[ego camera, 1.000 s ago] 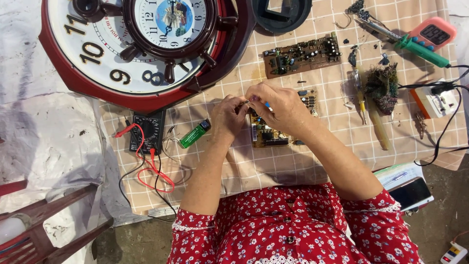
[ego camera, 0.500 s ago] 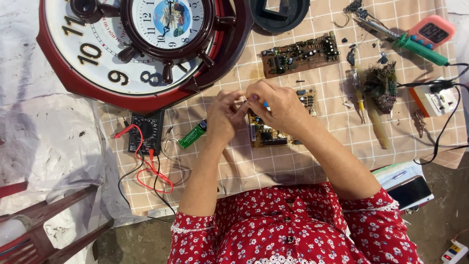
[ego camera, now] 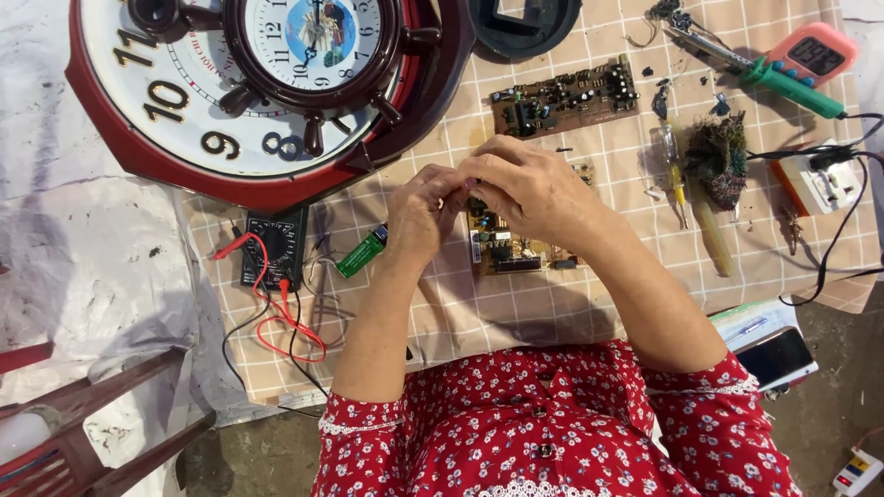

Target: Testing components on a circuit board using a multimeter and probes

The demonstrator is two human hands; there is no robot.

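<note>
Both hands are held together over the checked cloth (ego camera: 552, 304), just above a small circuit board (ego camera: 505, 247) lying flat on it. The left hand (ego camera: 419, 213) is curled, fingertips pinched toward the right hand (ego camera: 525, 189), whose fingers are also bent inward. Something tiny seems to be pinched between them, but it is too small and too hidden to be told; whether either hand truly grips a part cannot be told.

Progress, judged only: the small circuit board is laid out bare and partly covered by the hands, so the work looks to be mid-way, with fine handling in hand. No tool is held. The soldering iron (ego camera: 783, 83) is set down at far right, apart from the hands, and the multimeter (ego camera: 276, 247) with its red and black leads is lying to the left, untouched.

Around: a second, longer circuit board (ego camera: 564, 97) is placed farther away. A green lighter (ego camera: 361, 253) is lying just left of the left hand. A large red wall clock (ego camera: 267, 92) takes up the far left and overlaps the cloth. A screwdriver (ego camera: 670, 170) and a dark tangle of wire wool (ego camera: 716, 158) are at the right, with a white plug adapter (ego camera: 824, 184) beyond. A phone (ego camera: 778, 357) is at near right.

Space near the hands is crowded by the clock's edge and loose leads.
</note>
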